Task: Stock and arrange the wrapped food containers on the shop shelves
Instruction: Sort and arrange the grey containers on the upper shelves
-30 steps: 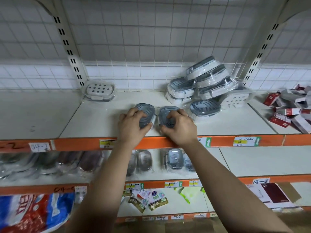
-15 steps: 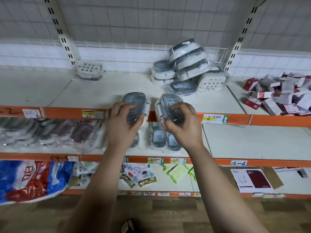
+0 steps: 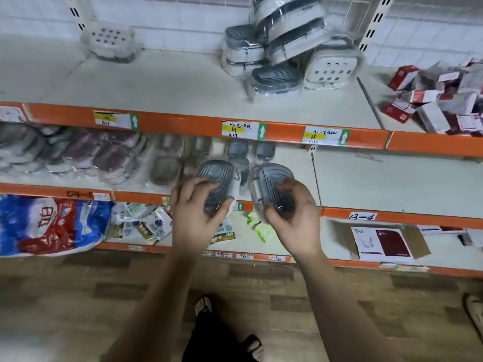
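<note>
My left hand (image 3: 194,218) grips a small wrapped container with a grey ribbed lid (image 3: 215,176). My right hand (image 3: 292,218) grips a second one of the same kind (image 3: 271,184). Both are held in the air in front of the middle shelf (image 3: 392,184), side by side and a little apart. On the upper shelf (image 3: 170,84) a pile of wrapped grey-lidded containers (image 3: 285,48) leans against the back grid. A single wrapped container (image 3: 111,40) stands at the back left. More wrapped containers (image 3: 86,158) lie along the middle shelf's left half.
Red and white boxes (image 3: 441,100) are heaped on the upper shelf at right. A blue and red bag (image 3: 49,223) and small packets (image 3: 146,226) lie on the lowest shelf, with a flat box (image 3: 381,242) at right. Orange shelf edges carry price labels. My feet stand on wooden floor.
Both hands have lifted the two containers off the upper shelf's front edge and brought them down and back, level with the middle shelf. My view has tilted downward.
</note>
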`<state>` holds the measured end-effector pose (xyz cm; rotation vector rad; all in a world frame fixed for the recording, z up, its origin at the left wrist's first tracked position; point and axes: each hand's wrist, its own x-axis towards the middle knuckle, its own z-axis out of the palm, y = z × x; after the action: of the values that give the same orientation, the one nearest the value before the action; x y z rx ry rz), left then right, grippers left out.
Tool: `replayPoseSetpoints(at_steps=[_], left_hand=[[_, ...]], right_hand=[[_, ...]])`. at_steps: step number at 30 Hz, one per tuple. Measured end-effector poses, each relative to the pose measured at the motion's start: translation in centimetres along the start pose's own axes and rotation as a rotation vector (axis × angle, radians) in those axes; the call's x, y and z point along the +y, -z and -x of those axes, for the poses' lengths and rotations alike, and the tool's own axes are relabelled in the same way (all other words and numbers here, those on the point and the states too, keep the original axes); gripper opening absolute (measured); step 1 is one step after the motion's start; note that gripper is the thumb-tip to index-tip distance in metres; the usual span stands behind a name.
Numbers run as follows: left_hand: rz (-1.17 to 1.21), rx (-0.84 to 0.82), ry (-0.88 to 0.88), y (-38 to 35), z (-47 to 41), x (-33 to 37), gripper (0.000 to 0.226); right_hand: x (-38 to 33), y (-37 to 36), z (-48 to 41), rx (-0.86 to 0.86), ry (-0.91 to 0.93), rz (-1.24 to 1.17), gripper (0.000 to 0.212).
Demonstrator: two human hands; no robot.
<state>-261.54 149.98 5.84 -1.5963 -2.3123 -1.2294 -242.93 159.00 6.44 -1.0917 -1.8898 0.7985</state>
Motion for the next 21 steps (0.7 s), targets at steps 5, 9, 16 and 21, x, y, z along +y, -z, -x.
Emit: replayPoseSetpoints(at_steps=[5,9,16,21], left_hand=[[-0.055,-0.107,0.036,-4.2,-0.4,-2.6,0.049],[-0.075,-0.179,0.045,-8.8,-1.6,-5.3,0.042],[-0.085,-0.168,0.012,-16.0,-4.9,-8.8,0.043],[-0.090,-0.160,-0.011,-19.3,-6.6,-10.6,0.043]], right_hand=[[4.1,-2.0,-0.4,-0.018,-0.100,0.051,0.040],[8.3,-4.6,-0.9,-0.044,-0.142,0.117,0.036],[15.6,-7.8,-4.0,-0.047,-0.174,0.212,0.036],[19.7,-10.3,-7.3,0.021,-0.110,0.240,0.035]])
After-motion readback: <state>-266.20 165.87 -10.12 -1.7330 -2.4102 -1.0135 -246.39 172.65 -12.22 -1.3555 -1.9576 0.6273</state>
